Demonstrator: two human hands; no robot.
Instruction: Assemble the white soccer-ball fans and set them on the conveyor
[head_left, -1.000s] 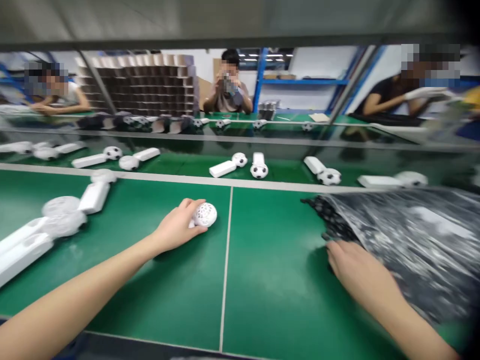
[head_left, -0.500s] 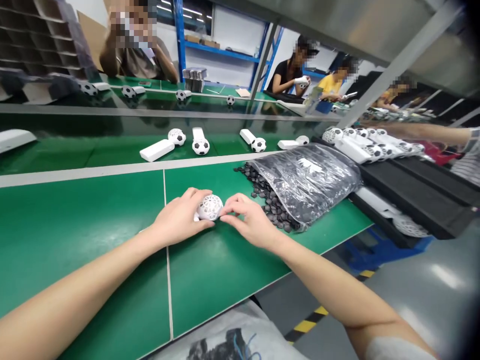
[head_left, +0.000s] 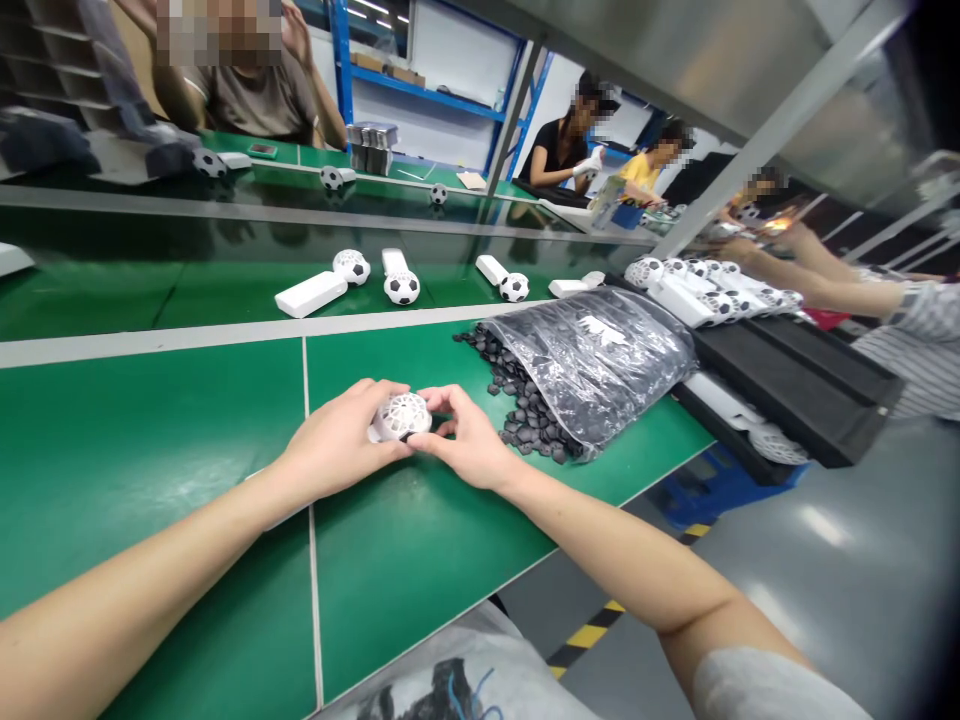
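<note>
In the middle of the frame, the white openwork ball [head_left: 403, 416] is resting low over the green desk [head_left: 420, 570], between the two hands. The left hand [head_left: 337, 440] is holding it from the left, with its fingers curving around the ball. The right hand [head_left: 469, 440] is grasping the right side with thumb and fingers; whether a small part is sitting between them, I cannot tell. Under the left wrist a white edge [head_left: 256, 475] is showing, but the forearm is covering the rest. Just right of the right hand, many small black pieces [head_left: 536, 425] are spilling from the mouth of a clear plastic bag [head_left: 600, 350]. This bag is occupying the right part of the desk and is standing in the way towards the black trays [head_left: 810, 385] at the right of the frame. On these trays, several white units with football heads [head_left: 720, 290] are lying close together. Across the centre, behind a pale strip [head_left: 150, 337], more white pieces with balls [head_left: 311, 293] are lying in a row. A slanting metal post [head_left: 772, 130] is crossing the upper right, and in the upper left a co-worker [head_left: 259, 100] is sitting opposite.
</note>
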